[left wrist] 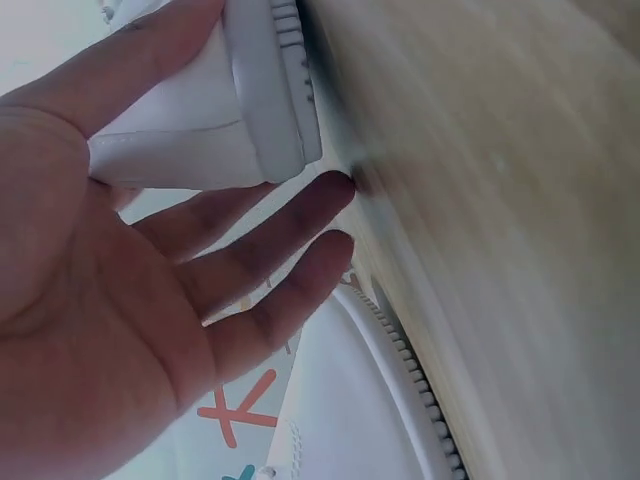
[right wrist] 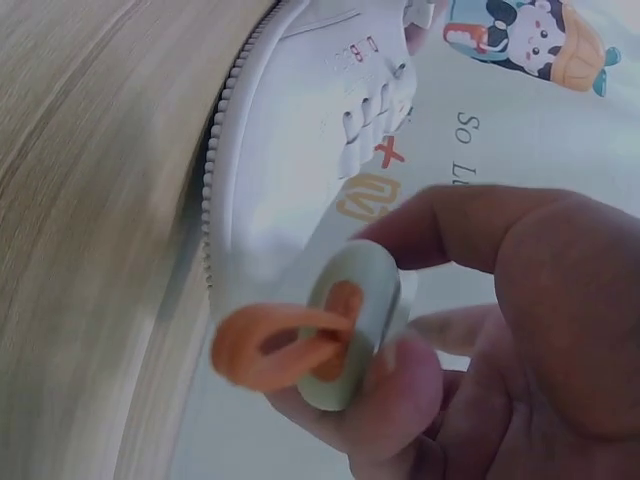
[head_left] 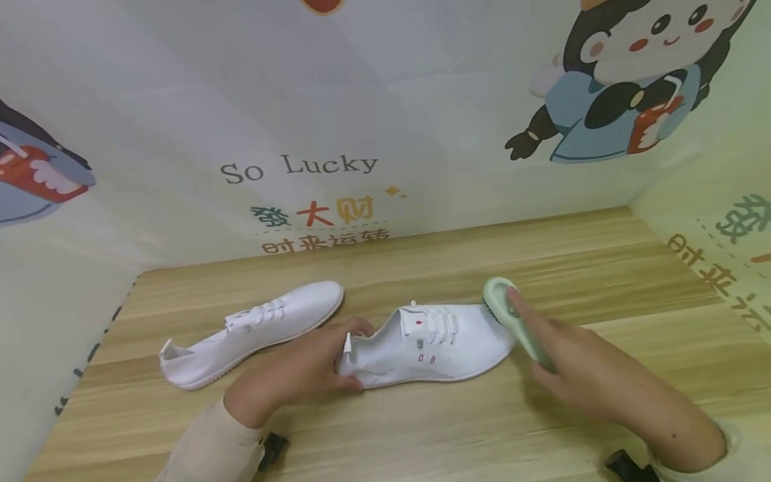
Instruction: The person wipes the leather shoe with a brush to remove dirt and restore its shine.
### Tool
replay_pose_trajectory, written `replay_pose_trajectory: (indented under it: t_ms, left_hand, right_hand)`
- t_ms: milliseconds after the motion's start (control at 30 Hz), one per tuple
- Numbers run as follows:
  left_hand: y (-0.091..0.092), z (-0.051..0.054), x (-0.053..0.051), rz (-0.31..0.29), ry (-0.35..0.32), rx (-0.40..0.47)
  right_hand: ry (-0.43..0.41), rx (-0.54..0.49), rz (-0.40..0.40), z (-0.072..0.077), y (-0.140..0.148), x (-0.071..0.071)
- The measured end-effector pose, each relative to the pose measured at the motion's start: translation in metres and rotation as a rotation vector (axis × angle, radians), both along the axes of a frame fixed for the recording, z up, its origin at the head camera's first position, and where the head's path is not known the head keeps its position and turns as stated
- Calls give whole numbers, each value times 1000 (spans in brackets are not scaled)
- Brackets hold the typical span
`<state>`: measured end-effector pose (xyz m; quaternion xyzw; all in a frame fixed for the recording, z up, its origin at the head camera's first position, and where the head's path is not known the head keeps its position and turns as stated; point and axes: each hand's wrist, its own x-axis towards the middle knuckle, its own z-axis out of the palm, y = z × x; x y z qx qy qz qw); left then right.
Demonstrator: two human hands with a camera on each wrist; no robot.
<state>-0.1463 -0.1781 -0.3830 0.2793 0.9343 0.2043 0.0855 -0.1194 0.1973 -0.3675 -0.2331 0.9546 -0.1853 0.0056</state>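
Observation:
A white lace-up shoe point(head_left: 385, 358) stands on its sole, toe to the right. My left hand point(head_left: 313, 361) grips its heel, thumb on the near side and fingers round the far side; the left wrist view shows the heel point(left wrist: 190, 130) between thumb and fingers. In my right hand point(head_left: 578, 368) is a pale green brush point(head_left: 508, 311), its bristle side at the shoe's toe. An orange loop point(right wrist: 270, 345) hangs from the brush's handle end in the right wrist view. Most of the bristles are hidden.
The other white shoe point(head_left: 283, 314) lies to the left and farther back, toe pointing right. Both rest on a wood-grain table point(head_left: 421, 435). A printed cloth point(head_left: 421, 120) with cartoon figures and lettering stands behind and along both sides.

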Motion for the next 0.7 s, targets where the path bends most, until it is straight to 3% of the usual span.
replay_pose_trajectory:
  t_ms: [300, 567, 700]
  left_hand:
    - [3, -6, 6, -130, 150, 30]
    - [7, -6, 6, -116, 216, 19]
    - [7, -9, 6, -140, 268, 17]
  right_hand:
    - [-52, -20, -61, 5, -5, 1]
    - [16, -30, -68, 8, -9, 5]
    - [38, -47, -68, 9, -12, 8]
